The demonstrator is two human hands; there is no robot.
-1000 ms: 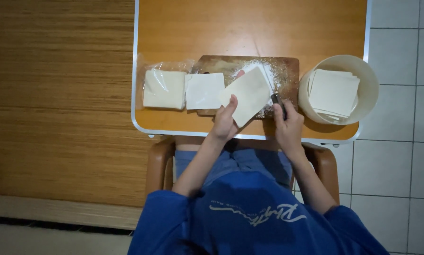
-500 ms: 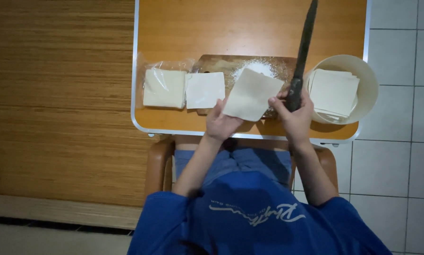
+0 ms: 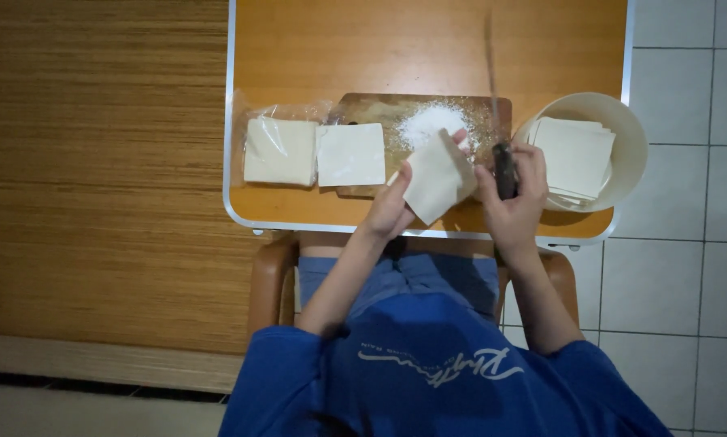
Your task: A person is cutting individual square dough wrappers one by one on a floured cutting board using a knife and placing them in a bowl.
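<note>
- Two hands work at the near edge of the small orange counter, which has a white rim.
- The left hand pinches one pale square dough sheet by its near corner, lifted and tilted over the near edge of the cutting board.
- The right hand is clenched round the dark handle of one knife, held just right of the sheet; the thin blade points away from the person, across the board's right end.
- One wooden cutting board lies mid-counter; on it sits one heap of white flour, just beyond the lifted sheet.
- One flat square stack of sheets rests on the board's left end.
- One clear plastic bag lies left of the board, touching that stack; inside is a block of the same pale sheets, how many I cannot tell.
- One round cream bowl stands at the counter's right edge, near the right hand; it holds a stack of square sheets, fanned slightly, count not readable.
- The person wears a blue top and sits on a brown chair.
- A woven brown mat covers the floor at left; pale floor tiles lie at right.
</note>
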